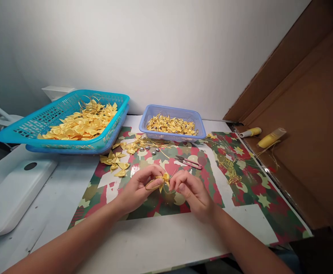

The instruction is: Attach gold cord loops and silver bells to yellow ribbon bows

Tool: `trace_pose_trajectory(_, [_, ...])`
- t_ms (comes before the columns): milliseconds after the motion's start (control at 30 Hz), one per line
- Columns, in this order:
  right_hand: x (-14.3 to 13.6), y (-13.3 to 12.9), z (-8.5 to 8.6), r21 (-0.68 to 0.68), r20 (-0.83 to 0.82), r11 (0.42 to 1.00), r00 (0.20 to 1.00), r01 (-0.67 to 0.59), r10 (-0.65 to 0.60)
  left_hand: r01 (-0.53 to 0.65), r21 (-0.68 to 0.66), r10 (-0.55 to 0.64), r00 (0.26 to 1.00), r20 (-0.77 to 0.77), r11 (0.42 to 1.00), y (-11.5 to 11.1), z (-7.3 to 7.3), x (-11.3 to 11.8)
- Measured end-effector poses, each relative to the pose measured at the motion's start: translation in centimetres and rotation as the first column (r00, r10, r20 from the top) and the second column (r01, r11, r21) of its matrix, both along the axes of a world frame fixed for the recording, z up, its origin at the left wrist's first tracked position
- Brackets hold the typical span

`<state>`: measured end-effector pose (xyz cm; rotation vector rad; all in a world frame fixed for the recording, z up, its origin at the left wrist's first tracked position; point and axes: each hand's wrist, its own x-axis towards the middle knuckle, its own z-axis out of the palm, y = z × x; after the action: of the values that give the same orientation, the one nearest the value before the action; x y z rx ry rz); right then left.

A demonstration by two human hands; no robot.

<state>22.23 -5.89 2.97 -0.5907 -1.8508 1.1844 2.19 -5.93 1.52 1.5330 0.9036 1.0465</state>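
Over the middle of the table, my left hand (pixel 144 184) pinches a yellow ribbon bow (pixel 165 177) with a loop of gold cord hanging from it. Close by on the right, my right hand (pixel 191 189) has thumb and fingers pressed together beside the bow. A thin thread or needle shows near those fingertips, too fine to make out. Behind the hands lie thread snips (pixel 188 162) with a pink handle. Several loose yellow bows (pixel 116 161) rest to the left, and a few small silver bells (pixel 154 151) sit near a bundle of gold cords (pixel 152 142).
A turquoise basket (pixel 16 131) of yellow bows stands at the back left, stacked on a blue one. Further right is a small lilac basket (pixel 172 108) of corded bows. Yellow thread spools (pixel 270 138) lie by the cardboard wall (pixel 303 114). A white device (pixel 15 194) is at left.
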Motion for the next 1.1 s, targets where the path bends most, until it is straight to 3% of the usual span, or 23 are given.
trace_pose_trajectory(133, [-0.1, -0.5, 0.2, 0.113, -0.016, 0.993, 1.0, 0.023, -0.021, 0.034, -0.125, -0.022, 0.995, 0.095, 0.992, -0.1, 0.1, 0.0])
trace_pose_trajectory(233, [0.1, -0.8, 0.5, -0.018, -0.144, 0.995, 0.985, 0.095, -0.096, 0.055, -0.174, -0.036, 0.993, 0.108, 0.983, -0.3, 0.4, 0.0])
trace_pose_trajectory(333, [0.6, -1.0, 1.1, -0.169, -0.325, 0.984, 0.941, 0.046, -0.1, 0.053, -0.196, -0.037, 0.996, 0.085, 0.979, -0.3, 0.5, 0.0])
trace_pose_trajectory(433, [1.0, -1.3, 2.1, -0.213, -0.434, 0.976, 0.899, -0.038, -0.06, 0.037, -0.204, -0.026, 0.998, 0.061, 0.978, -0.2, 0.3, 0.0])
trace_pose_trajectory(600, [2.1, -1.8, 3.6, -0.257, -0.472, 0.959, 0.881, -0.122, -0.014, 0.027, -0.211, -0.021, 0.999, 0.033, 0.977, 0.0, 0.3, -0.2])
trace_pose_trajectory(667, [2.5, -1.8, 4.0, -0.268, -0.468, 0.96, 0.881, -0.075, -0.062, 0.025, -0.228, -0.024, 1.0, 0.007, 0.973, 0.1, 0.4, -0.1])
trace_pose_trajectory(867, [3.0, -1.1, 4.3, -0.268, -0.357, 0.933, 0.875, 0.24, -0.327, 0.048, -0.26, -0.062, 0.997, -0.049, 0.964, 0.0, 0.4, 0.4])
trace_pose_trajectory(1100, [2.7, -0.7, 4.1, -0.257, -0.369, 0.933, 0.866, 0.253, -0.337, 0.017, -0.287, -0.041, 0.996, -0.077, 0.958, -0.2, 0.3, 0.4])
